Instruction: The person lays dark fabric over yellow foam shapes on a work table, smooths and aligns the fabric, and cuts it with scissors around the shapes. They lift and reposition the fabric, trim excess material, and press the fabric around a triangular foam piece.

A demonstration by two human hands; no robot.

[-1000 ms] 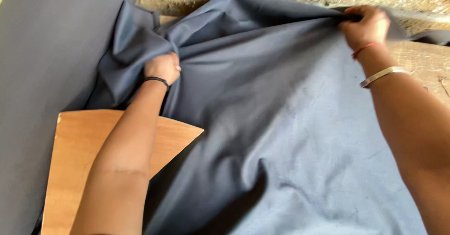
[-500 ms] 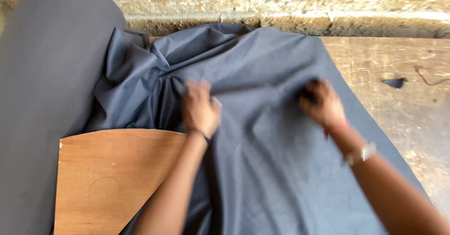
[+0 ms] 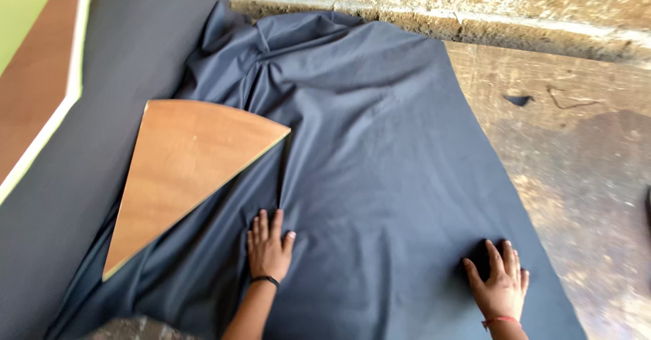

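Both hands are lying flat on a large sheet of dark grey cloth [image 3: 380,150] that is spreading over a worn wooden worktop [image 3: 576,150]. The left hand [image 3: 269,246] is pressing palm down near the middle of the near part of the cloth, its fingers stretched out and slightly apart, its grip open and clamped on nothing; a dark band is sitting around its wrist. The right hand [image 3: 498,287] is resting palm down close to the cloth's right edge, fingers also spread, its grip open in the same way, with a red thread showing at the wrist at the bottom of the view.

The cloth is lying mostly smooth where the hands are touching it, and it is bunching into folds at the far end, close to a rough stone wall [image 3: 475,4]. A wedge-shaped wooden board [image 3: 183,170], curved along its far edge and tapering to a point toward the near left, is lying on the cloth to the left of the left hand, near it but not touching it. A second, darker grey sheet [image 3: 68,197] is lying along the left side. On the bare worktop to the right, a small dark scrap [image 3: 519,100] is lying well apart from the cloth.
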